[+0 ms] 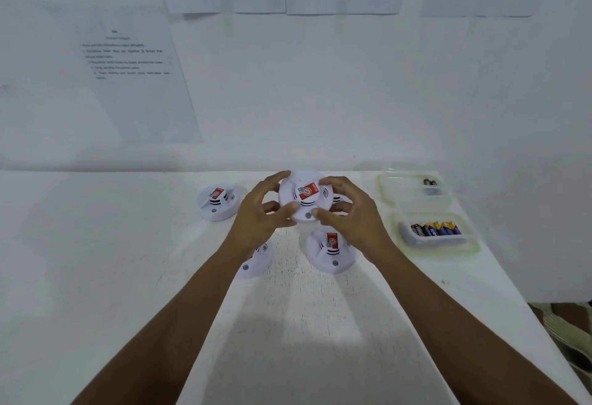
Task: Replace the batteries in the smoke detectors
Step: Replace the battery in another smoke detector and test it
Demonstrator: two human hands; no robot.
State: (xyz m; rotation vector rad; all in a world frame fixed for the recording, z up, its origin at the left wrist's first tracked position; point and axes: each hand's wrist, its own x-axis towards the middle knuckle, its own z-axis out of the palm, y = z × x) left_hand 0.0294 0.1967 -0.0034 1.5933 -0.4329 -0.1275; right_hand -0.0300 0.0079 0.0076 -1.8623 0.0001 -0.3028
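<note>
Grips one white smoke detector (302,198) in both hands, lifted off the counter (128,244) and tilted face-up toward the camera. Wraps the left hand (259,217) round its left rim and the right hand (350,217) round its right rim, fingers curled, thumbs pressing the near edge. Reads as an opposed grip for twisting the body off its base to reach the battery bay; no opening shows yet. Leaves three spare detectors on the counter: one (217,201) left of the held unit, one (256,260) below-left and half hidden by the left forearm, one (330,252) just below. Keeps supplies within reach to the right of the held unit: a green-rimmed container (474,246) with a row of batteries (435,229) in dark, blue and yellow jackets, and up-right a second container (382,187) with a couple of dark cells (430,182), probably the spent ones kept apart. Bears a red sticker (309,191) with a white circular emblem at the held unit's centre, black sound-wave arcs beside it; wording too blurred to read. Same for the battery brands and for the printed sheets (137,84) on the wall above.
</note>
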